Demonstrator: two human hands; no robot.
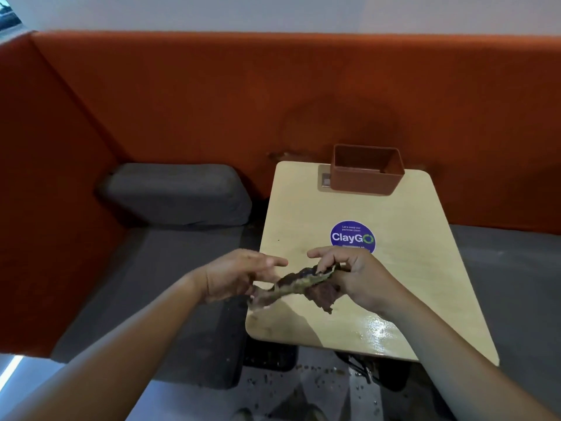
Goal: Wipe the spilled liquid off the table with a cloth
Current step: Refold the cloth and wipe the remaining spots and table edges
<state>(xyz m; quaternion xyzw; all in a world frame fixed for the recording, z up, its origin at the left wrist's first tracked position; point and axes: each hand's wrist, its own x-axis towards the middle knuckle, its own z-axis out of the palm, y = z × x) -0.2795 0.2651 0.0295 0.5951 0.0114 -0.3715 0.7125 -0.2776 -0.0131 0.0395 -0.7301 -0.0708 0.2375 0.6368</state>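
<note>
Both hands hold the cloth (pixel 299 284) up over the worktop (pixel 409 214): the left hand (pixel 239 276) pinches one end, the right hand (pixel 353 276) grips the other. The shiny wet spill (pixel 381 332) lies at 5 o'clock from the cloth (nearer the right hand). The right arm hides part of it.

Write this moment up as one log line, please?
stage: readying cloth | cloth: bunched, held above table | left hand: on cloth end | right hand: gripping | spill: near edge, unwiped
</note>
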